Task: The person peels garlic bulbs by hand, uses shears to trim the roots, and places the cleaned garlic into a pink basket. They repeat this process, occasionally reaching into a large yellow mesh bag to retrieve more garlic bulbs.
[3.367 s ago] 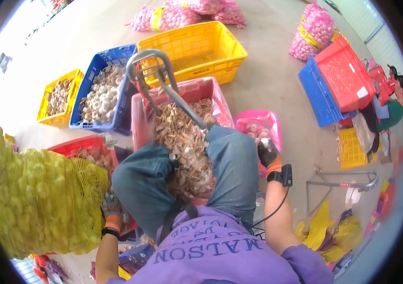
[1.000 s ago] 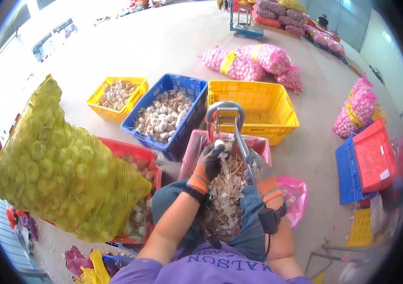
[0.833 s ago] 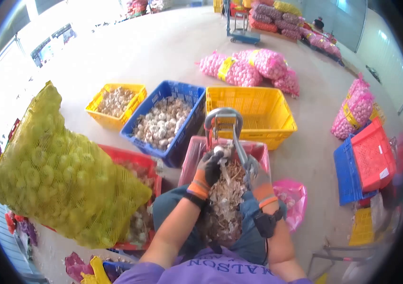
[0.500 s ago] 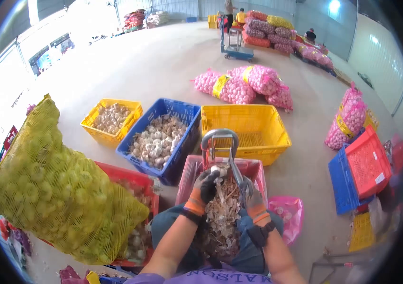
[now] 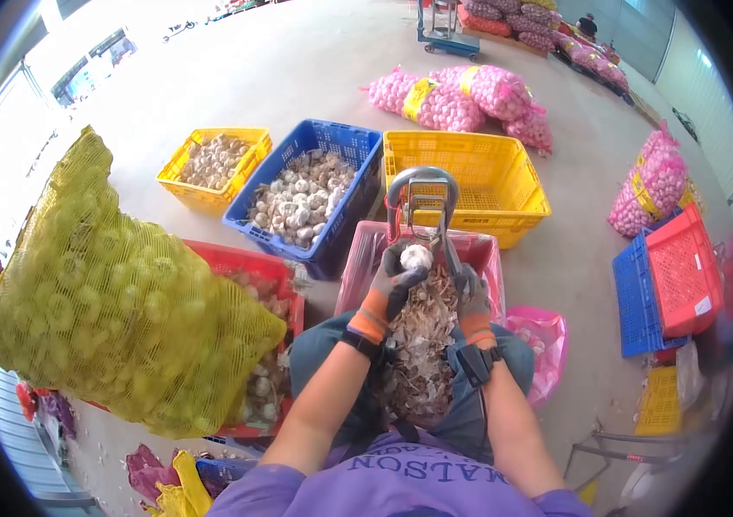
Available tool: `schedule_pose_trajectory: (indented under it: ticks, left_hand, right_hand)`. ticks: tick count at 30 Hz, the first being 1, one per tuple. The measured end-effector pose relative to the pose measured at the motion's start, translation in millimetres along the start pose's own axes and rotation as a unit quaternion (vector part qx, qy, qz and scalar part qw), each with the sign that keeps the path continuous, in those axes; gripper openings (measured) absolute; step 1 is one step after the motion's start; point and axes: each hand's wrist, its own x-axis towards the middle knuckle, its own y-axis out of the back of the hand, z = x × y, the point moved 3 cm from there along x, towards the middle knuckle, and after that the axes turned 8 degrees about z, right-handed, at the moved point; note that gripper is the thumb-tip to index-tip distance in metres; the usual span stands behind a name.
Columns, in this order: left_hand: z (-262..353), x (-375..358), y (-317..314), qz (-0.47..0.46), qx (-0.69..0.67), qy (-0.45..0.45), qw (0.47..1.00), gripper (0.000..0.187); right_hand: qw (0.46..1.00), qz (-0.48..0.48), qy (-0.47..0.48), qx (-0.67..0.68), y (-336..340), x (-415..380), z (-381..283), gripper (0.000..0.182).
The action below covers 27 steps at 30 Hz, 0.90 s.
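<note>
White, the garlic bulb (image 5: 416,258) sat clasped in your left hand (image 5: 390,280) above the peel-filled pink crate (image 5: 495,262) while your right hand (image 5: 472,299) gripped the metal lever (image 5: 451,252), a two-handed step that seemed to call for steadiness and clear fingertips.

apparently a warehouse, metal-walled hall (image 5: 720,95), stacked mesh sacks (image 5: 517,21), platform trolley (image 5: 448,39), crates (image 5: 465,185)

Pale floor (image 5: 297,77), corrugated wall (image 5: 707,95)
</note>
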Motion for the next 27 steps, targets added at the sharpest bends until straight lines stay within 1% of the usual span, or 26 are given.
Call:
schedule_pose_trajectory:
  ticks: [1,2,3,4,5,6,7,8,10,11,13,14,15,16,17,18,19,20,21,23,25,26,27]
  left_hand:
    - [3.1,-6.3,-2.2,-0.007,0.027,-0.012,1.000,0.053]
    - [6.3,-11.8,-5.2,-0.015,0.053,-0.024,0.998,0.057]
    - [9.4,-16.6,-9.1,-0.015,0.052,-0.024,0.998,0.057]
    - [12.5,-21.8,-13.4,-0.024,0.056,-0.034,0.998,0.058]
    - [14.8,-27.3,-16.9,-0.033,0.059,-0.044,0.997,0.059]
    - [15.9,-32.7,-18.2,-0.040,0.079,-0.046,0.995,0.063]
    - [14.1,-35.8,-19.2,-0.042,0.081,-0.043,0.995,0.063]
    - [11.9,-38.6,-21.0,-0.054,0.069,-0.029,0.996,0.063]
    - [4.2,-42.6,-19.8,-0.070,0.028,-0.011,0.997,0.062]
    - [-0.4,-43.8,-16.1,-0.069,0.028,-0.013,0.997,0.062]
    - [-3.8,-44.2,-11.8,-0.056,0.116,-0.026,0.991,0.061]
    - [-4.8,-42.5,-9.5,-0.052,0.176,-0.100,0.978,0.054]
    - [-2.1,-42.1,-12.1,-0.051,0.176,-0.100,0.978,0.054]
    - [2.1,-41.3,-13.9,-0.029,0.285,-0.147,0.947,0.050]
    - [6.1,-40.6,-15.8,-0.007,0.390,-0.191,0.901,0.046]
    - [-1.2,-37.0,-9.6,0.041,0.323,-0.094,0.941,0.036]
    - [-12.2,-25.6,7.8,0.046,0.324,-0.092,0.940,0.036]
    - [-30.6,-8.0,42.5,0.155,0.212,-0.025,0.965,0.033]
    - [-39.6,0.6,66.8,0.260,0.092,0.041,0.960,0.031]
    - [-4.4,-13.8,57.9,0.232,-0.028,0.173,0.957,0.027]
    - [-2.7,-16.0,53.6,0.188,-0.125,0.204,0.953,0.028]
    - [-7.5,-14.7,55.1,0.188,-0.125,0.204,0.953,0.028]
    - [-16.5,-10.6,54.8,0.151,-0.182,0.199,0.951,0.027]
  right_hand:
    - [0.986,0.109,0.124,-0.036,17.2,-4.5,-19.8,0.031]
    - [0.995,0.096,-0.020,-0.033,29.1,-14.6,-25.8,0.031]
    - [0.995,0.097,-0.019,-0.033,29.2,-21.2,-20.3,0.031]
    - [0.992,0.081,0.002,0.101,27.1,-28.9,-15.4,0.031]
    - [0.970,0.065,0.021,0.233,25.4,-34.0,-10.9,0.030]
    - [0.945,0.004,0.021,0.325,21.0,-35.3,-15.9,0.029]
    - [0.945,0.006,0.019,0.325,20.0,-37.3,-19.4,0.029]
    - [0.924,-0.068,-0.059,0.372,13.5,-39.8,-21.0,0.028]
    - [0.874,-0.245,-0.174,0.381,29.5,-32.5,-55.0,0.027]
    - [0.874,-0.246,-0.173,0.381,28.3,-32.5,-52.8,0.027]
    - [0.858,-0.252,-0.178,0.411,24.8,-30.8,-49.6,0.028]
    - [0.857,-0.252,-0.178,0.412,22.6,-31.7,-49.0,0.028]
    - [0.879,-0.230,-0.137,0.393,22.8,-32.1,-52.3,0.028]
    - [0.899,-0.210,-0.098,0.373,23.6,-34.0,-54.3,0.027]
    - [0.898,-0.213,-0.100,0.372,22.2,-36.4,-53.4,0.027]
    - [0.930,-0.190,-0.071,0.305,21.3,-37.2,-51.8,0.024]
    - [0.956,-0.168,-0.040,0.237,20.3,-37.6,-51.4,0.020]
    - [0.907,-0.225,-0.147,0.324,27.2,-37.4,-58.7,0.018]
    - [0.905,-0.231,-0.146,0.325,32.4,-35.0,-61.6,0.018]
    - [0.933,-0.232,-0.132,0.240,42.5,-24.8,-53.7,0.020]
    - [0.958,-0.201,-0.006,0.204,37.1,-14.1,-54.8,0.015]
    - [0.980,-0.120,0.097,0.129,41.3,-4.5,-56.5,0.028]
    - [0.978,-0.035,0.200,0.050,51.6,5.1,-77.1,0.041]
